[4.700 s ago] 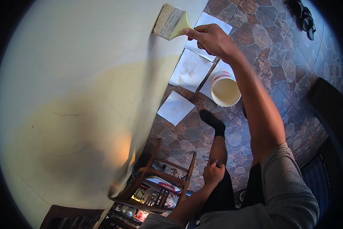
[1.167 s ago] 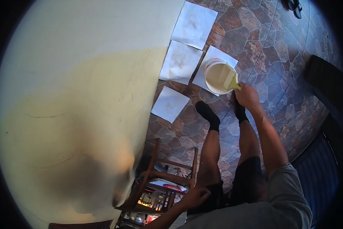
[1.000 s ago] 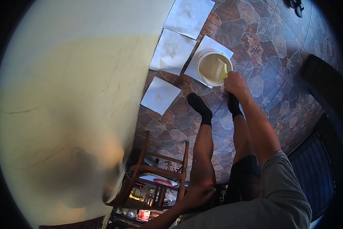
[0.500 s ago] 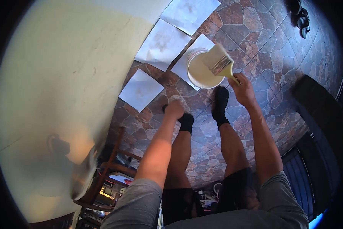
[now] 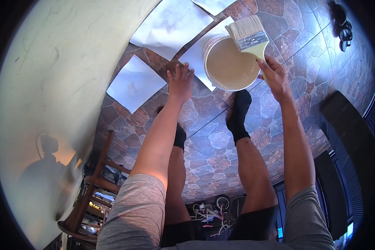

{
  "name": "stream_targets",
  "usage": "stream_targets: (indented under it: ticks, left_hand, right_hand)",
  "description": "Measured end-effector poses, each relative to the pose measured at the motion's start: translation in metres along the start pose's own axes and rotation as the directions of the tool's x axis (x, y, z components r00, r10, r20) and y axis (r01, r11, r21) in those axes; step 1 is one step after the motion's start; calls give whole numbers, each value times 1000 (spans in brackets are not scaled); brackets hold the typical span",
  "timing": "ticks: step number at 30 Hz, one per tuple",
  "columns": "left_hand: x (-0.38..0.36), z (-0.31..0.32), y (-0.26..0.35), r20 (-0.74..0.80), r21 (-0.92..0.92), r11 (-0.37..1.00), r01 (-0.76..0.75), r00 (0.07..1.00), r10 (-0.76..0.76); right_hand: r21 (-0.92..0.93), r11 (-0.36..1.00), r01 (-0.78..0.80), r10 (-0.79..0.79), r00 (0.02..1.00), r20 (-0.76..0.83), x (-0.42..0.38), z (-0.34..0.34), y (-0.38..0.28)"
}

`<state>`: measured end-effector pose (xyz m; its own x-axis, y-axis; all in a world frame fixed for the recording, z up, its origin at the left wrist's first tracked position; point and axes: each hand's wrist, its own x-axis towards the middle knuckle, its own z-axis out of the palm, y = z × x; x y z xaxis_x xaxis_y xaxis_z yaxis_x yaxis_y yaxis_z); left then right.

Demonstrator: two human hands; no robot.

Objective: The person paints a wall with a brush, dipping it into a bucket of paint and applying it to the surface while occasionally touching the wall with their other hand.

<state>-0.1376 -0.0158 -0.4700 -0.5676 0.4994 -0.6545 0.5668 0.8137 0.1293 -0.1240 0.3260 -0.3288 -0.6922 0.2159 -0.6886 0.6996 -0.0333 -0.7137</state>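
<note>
My right hand [image 5: 276, 79] grips the pale yellow-green handle of a wide paintbrush [image 5: 251, 38]. The brush is held over the upper right rim of a round bucket [image 5: 231, 66], its bristles pointing up and left. Beige liquid partly fills the bucket, which stands on a white sheet [image 5: 192, 65]. My left hand [image 5: 181, 84] is empty, its fingers spread, reaching forward left of the bucket near that sheet's edge. Another white sheet [image 5: 136, 83] lies to the left of this hand.
A pale wall [image 5: 66, 71] with scuffs runs along the left. More white paper [image 5: 171, 25] covers the stone-patterned floor [image 5: 212, 137] beside it. A wooden chair [image 5: 96, 183] stands lower left, dark sandals [image 5: 344, 35] lie upper right, and cables [image 5: 212, 214] are on the floor between my legs.
My left hand has moved forward and its fingers have spread from a curled shape. The brush has turned so its bristles point more upward, away from the bucket's middle. The view has shifted.
</note>
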Motion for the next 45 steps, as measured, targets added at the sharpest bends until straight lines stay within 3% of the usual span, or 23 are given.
stream_targets:
  ticks: [5, 7, 10, 17, 20, 26, 29, 31, 32, 34, 35, 37, 38, 40, 41, 43, 45]
  left_hand:
    - [-14, -1, -10, 42, 112, 993, -34, 999, 30]
    - [-16, -6, -12, 139, 150, 988, -32, 990, 11]
    - [-19, -6, -14, 131, 241, 970, -25, 991, -7]
    - [-43, 13, -37, 113, 162, 987, 1, 993, -20]
    - [-52, 9, -39, 208, 214, 977, 7, 977, -53]
    - [-63, 20, -50, 114, 176, 984, 25, 992, -46]
    - [-70, 12, -56, 158, 55, 997, 58, 985, -66]
    - [-75, 23, -66, -77, -180, 968, 177, 978, -194]
    - [-79, 29, -72, -76, -179, 967, 182, 977, -198]
    - [-84, 33, -81, -295, -349, 919, 183, 909, -294]
    - [-85, 36, -84, -293, -350, 918, 186, 909, -296]
    - [-80, 45, -91, -210, -496, 719, 488, 736, -644]
    - [-78, 49, -96, -209, -494, 717, 491, 734, -646]
    - [-72, 53, -107, -33, -596, 559, 576, 678, -734]
    - [-70, 55, -109, -28, -597, 555, 579, 677, -736]
    - [-67, 46, -108, 37, -424, 695, 580, 778, -627]
    - [-61, 57, -112, 10, -386, 732, 561, 796, -605]
  right_hand:
    - [-41, 999, -15, 15, 1000, -9, -7, 9, 1]
    - [-26, 1000, -11, 11, 1000, -8, -11, 17, -2]
    - [19, 1000, -17, 17, 1000, -10, -15, 24, 4]
    - [73, 997, -38, 36, 999, 29, -28, 56, 16]
    - [78, 995, -62, 60, 998, 24, -33, 69, 10]
    - [67, 996, -64, 59, 996, 71, -30, 78, 19]
    - [126, 990, -69, 62, 996, 56, -33, 79, 14]
    - [152, 986, -64, 59, 997, 39, -32, 81, 19]
    - [176, 982, -64, 62, 998, 17, -34, 80, 21]
    - [174, 983, -50, 51, 999, -3, -37, 81, 23]
    - [172, 984, -37, 42, 999, -28, -39, 81, 25]
    - [184, 982, -42, 51, 998, -45, -42, 81, 27]
    - [198, 979, -45, 59, 996, -65, -42, 82, 29]
    - [204, 977, -59, 73, 995, -63, -41, 74, 40]
    - [202, 976, -80, 95, 993, -66, -41, 68, 46]
    - [168, 979, -114, 126, 990, -64, -40, 60, 50]
    - [208, 973, -98, 124, 986, -112, -37, 54, 51]
